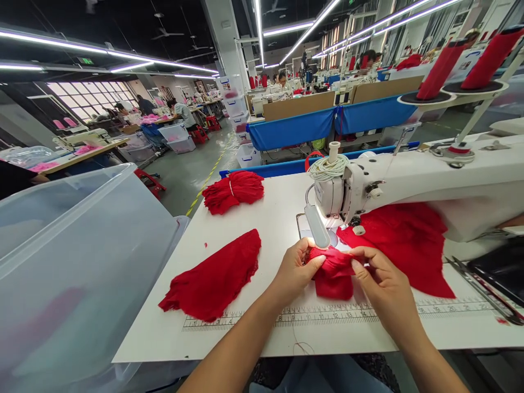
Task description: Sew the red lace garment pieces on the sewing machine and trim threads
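My left hand [295, 268] pinches the left edge of a small folded piece of red fabric [333, 275] just in front of the needle of a white sewing machine [409, 180]. On the same piece's right edge my right hand [382, 284] is closed too. More red fabric [405, 240] spreads under the machine arm to the right. To the left on the white table [254, 322] lies a flat stack of red lace pieces [216, 278]. Further back sits a tied bundle of red pieces [233, 191].
A clear plastic bin [77, 262] stands at the table's left. Two red thread cones [466, 65] sit on the machine's stand. Scissors [483, 289] lie at the right edge. A ruler scale [327, 315] runs along the front. Other workers sit at distant stations.
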The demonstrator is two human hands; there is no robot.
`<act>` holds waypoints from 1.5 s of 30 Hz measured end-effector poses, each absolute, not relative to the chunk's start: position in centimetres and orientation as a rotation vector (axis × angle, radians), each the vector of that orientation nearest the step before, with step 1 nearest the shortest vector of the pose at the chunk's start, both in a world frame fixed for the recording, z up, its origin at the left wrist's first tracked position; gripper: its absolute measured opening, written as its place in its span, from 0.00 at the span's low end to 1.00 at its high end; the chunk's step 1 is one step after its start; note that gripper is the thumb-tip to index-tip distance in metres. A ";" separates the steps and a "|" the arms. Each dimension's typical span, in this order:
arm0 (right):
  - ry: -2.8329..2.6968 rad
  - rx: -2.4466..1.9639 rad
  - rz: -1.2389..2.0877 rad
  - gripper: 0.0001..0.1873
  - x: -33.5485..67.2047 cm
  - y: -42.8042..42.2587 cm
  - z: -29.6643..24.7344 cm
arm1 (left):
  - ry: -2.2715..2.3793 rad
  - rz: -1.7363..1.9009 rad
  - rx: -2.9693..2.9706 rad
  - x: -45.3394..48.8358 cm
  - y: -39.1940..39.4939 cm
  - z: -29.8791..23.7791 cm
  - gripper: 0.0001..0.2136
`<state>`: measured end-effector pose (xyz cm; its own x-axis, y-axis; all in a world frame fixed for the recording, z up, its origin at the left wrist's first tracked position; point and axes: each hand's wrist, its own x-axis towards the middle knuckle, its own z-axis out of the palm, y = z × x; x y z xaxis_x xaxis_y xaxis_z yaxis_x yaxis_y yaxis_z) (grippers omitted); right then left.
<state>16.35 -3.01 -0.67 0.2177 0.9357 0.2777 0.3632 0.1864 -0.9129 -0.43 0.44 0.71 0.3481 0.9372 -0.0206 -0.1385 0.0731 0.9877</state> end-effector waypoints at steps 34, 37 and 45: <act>-1.786 -0.916 -0.159 0.13 16.4 -4.1 -0.4 | 1.124 1.008 1.432 -0.2 -0.1 -0.2 0.04; -1.708 -0.998 -0.049 0.09 16.2 -4.5 -0.5 | 0.947 1.006 1.070 -0.4 0.1 0.3 0.08; -1.299 -1.347 0.663 0.10 15.3 -4.6 -1.4 | 0.739 0.794 0.627 -0.7 0.5 1.3 0.19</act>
<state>15.26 -4.55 -1.40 0.2429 0.9285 0.2810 0.3167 0.1979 -0.9277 -0.68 0.47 1.32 0.4845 0.8050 -0.3423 -0.3993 0.5517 0.7323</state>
